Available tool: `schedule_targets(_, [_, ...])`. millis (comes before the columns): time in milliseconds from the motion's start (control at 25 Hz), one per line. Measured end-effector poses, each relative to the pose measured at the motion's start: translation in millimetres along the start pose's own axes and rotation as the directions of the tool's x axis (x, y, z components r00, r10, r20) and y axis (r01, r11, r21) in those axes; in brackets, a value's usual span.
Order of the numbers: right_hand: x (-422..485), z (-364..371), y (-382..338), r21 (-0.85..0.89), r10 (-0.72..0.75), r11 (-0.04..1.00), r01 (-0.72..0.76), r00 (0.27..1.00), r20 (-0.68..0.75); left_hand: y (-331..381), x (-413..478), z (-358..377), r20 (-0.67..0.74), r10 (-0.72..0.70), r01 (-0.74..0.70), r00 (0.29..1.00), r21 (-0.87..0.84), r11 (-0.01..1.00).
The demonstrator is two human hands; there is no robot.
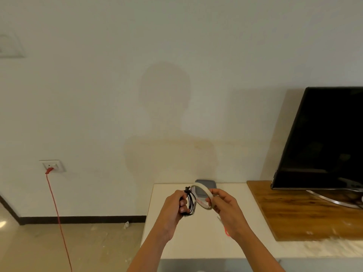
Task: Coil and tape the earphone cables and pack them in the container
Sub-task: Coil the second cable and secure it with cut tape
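My left hand (176,205) grips a coil of black earphone cable (190,201), held upright above the white table (167,242). My right hand (222,205) pinches a thin roll of pale tape (202,190) by its rim, right beside the coil; a strip of tape seems to run from the roll onto the coil. Behind the hands, at the table's far edge by the wall, stands a grey container (208,184), mostly hidden by the roll.
A black television (324,138) stands on a wooden board (294,213) at the right. Something small and red (226,231) lies on the table under my right wrist. A red cord (57,213) hangs from a wall socket (53,165) at the left.
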State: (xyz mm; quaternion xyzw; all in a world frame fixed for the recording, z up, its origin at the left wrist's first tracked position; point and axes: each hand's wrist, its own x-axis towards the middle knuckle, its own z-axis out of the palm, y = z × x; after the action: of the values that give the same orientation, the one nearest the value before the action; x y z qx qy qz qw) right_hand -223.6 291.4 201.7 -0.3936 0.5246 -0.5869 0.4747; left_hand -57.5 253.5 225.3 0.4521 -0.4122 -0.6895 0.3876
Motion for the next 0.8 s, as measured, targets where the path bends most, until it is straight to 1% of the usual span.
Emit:
schedule_targets(40, [-8,5,-11,0.011,-0.021,1.0,0.021,1.0,0.022,5,-7,1,-0.04,0.022,-0.021,0.999,0.041,0.999])
schedule_targets(120, [-26,14,-29,0.002,-0.071,0.997,0.071,0.995,0.075,11,-18,1,-0.103,0.097,-0.077,0.99,0.181,0.98])
schedule_targets(160, [-34,18,-37,-0.017,-0.093,0.995,0.095,0.99,0.104,13,-24,2,-0.105,0.137,-0.109,0.985,0.233,0.966])
schedule_targets(200, [-42,22,-43,-0.039,-0.109,0.993,0.115,0.986,0.128,16,-30,4,-0.096,0.171,-0.143,0.981,0.249,0.958])
schedule_targets(320, [-59,31,-53,-0.088,-0.126,0.986,0.142,0.977,0.171,22,-45,8,-0.096,0.219,-0.199,0.971,0.182,0.963])
schedule_targets(400, [-68,36,-56,-0.139,-0.113,0.981,0.134,0.983,0.146,24,-56,10,-0.103,0.239,-0.223,0.966,0.146,0.964])
schedule_targets(520, [-77,41,-60,-0.176,-0.098,0.978,0.115,0.99,0.101,24,-68,11,-0.091,0.236,-0.223,0.967,0.134,0.966])
schedule_targets(600, [-82,45,-65,-0.178,-0.114,0.975,0.133,0.987,0.115,27,-76,12,-0.095,0.229,-0.221,0.969,0.09,0.971])
schedule_targets(720, [-90,49,-69,-0.153,-0.143,0.974,0.168,0.977,0.159,36,-84,13,-0.136,0.236,-0.241,0.962,-0.02,0.97])
schedule_targets(800, [-95,49,-70,-0.115,-0.168,0.975,0.191,0.968,0.185,41,-89,13,-0.146,0.26,-0.268,0.955,-0.043,0.962])
